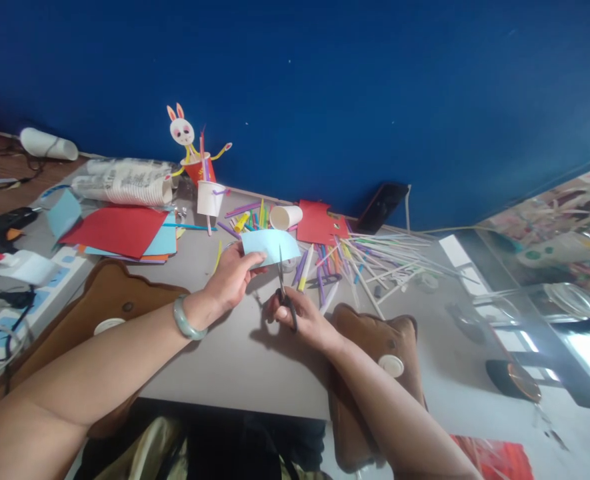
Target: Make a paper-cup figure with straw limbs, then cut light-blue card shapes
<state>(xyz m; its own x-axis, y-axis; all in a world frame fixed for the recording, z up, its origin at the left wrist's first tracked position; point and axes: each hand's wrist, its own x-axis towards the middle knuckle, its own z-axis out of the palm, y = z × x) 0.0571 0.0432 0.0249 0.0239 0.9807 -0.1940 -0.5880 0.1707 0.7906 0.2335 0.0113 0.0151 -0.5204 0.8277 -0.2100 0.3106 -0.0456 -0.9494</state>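
Note:
A piece of light blue paper [259, 245] is pinched by its left end between the thumb and fingers of my left hand [232, 273], above the table. My right hand [302, 317] grips dark-handled scissors [283, 300], their blades pointing away from me. The blades overlap the right part of the paper; whether they are cutting into it, I cannot tell. Just behind the paper lies a white paper cup [285, 217] on its side, among coloured sticks.
Red card [119, 230] and other coloured sheets lie left. A rabbit figure [182, 131] stands by a white cup [209, 199] at the back. Pale sticks [379, 257] spread right, near a phone [383, 205]. Brown cushions [125, 293] lie under both forearms. A power strip [39, 300] is far left.

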